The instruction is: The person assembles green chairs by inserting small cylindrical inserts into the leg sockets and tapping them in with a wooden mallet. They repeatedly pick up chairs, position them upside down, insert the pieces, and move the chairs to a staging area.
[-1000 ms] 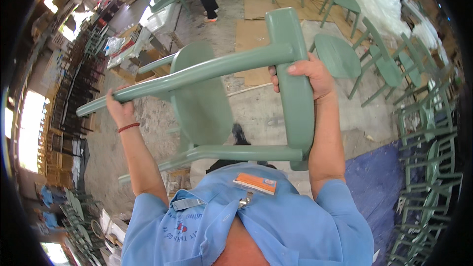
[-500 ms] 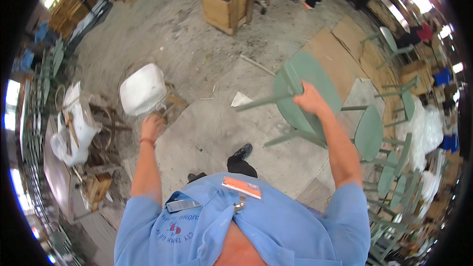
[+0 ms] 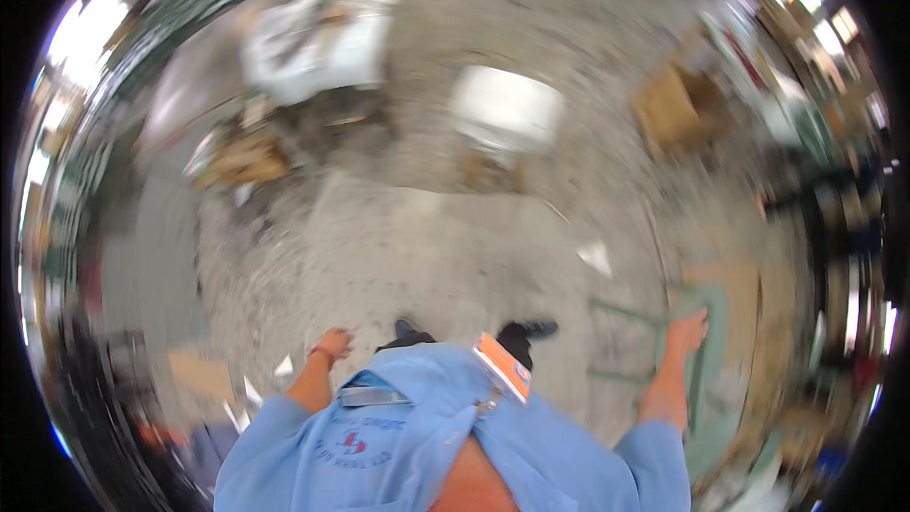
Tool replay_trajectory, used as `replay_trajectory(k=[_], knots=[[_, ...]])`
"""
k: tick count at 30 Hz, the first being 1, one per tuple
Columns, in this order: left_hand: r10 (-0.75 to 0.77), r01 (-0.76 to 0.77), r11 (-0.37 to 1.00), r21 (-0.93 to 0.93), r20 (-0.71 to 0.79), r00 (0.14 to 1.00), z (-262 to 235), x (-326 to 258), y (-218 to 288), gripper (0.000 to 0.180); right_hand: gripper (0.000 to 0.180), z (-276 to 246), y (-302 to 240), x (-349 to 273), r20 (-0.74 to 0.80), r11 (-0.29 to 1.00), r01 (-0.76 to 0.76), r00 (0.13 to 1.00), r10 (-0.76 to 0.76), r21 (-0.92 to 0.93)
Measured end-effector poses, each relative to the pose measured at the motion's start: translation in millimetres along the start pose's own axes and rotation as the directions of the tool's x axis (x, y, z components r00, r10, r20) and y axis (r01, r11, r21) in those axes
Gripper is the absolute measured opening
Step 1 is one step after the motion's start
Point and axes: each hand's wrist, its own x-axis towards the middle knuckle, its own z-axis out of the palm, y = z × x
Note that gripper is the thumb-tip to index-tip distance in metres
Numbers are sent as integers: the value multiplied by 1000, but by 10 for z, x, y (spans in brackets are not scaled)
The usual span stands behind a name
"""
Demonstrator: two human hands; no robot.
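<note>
My right hand (image 3: 687, 330) is closed on the frame of a green chair (image 3: 718, 311) held at my right side. The chair is tilted, and its thin legs point left over the floor. Blur hides the exact part under my fingers. Low on the left, my left hand (image 3: 332, 343) hangs beside my body with its fingers loosely apart and nothing in them. It is away from any furniture. Ahead of me stands a stool (image 3: 507, 109) with a white-covered seat.
A white-covered worktable (image 3: 318, 57) stands far left, with a brown box (image 3: 248, 159) nearer me. Far right is an open brown box (image 3: 678, 114). A white scrap (image 3: 595, 258) lies on the grey floor covering. Dark-clothed legs (image 3: 806, 194) show at right.
My view has swung left, so the stool now appears straight ahead. My left hand has drawn back from beside the stool. The green chair has stayed in my right hand, now beside me.
</note>
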Motion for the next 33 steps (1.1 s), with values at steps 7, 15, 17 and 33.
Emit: replay_trajectory(k=[7, 15, 17, 33], knots=[[291, -304, 952, -37, -206, 934, -957, 118, -808, 38, 46, 746, -2553, -2408, 394, 492, 751, 330, -858, 441], [203, -185, 978, 94, -247, 948, -2183, 80, -1623, 46, 28, 541, -4325, -4037, 892, 757, 544, 31, -450, 363], [156, -117, 976, 186, -210, 965, -2443, 108, -1802, 45, 26, 524, -4902, -4780, 910, 661, 696, 28, -414, 280], [-62, 12, 983, -184, -268, 962, -5925, 1100, -2023, 74, 32, -1117, -9652, -11339, 312, 13, 381, -737, -600, 924]])
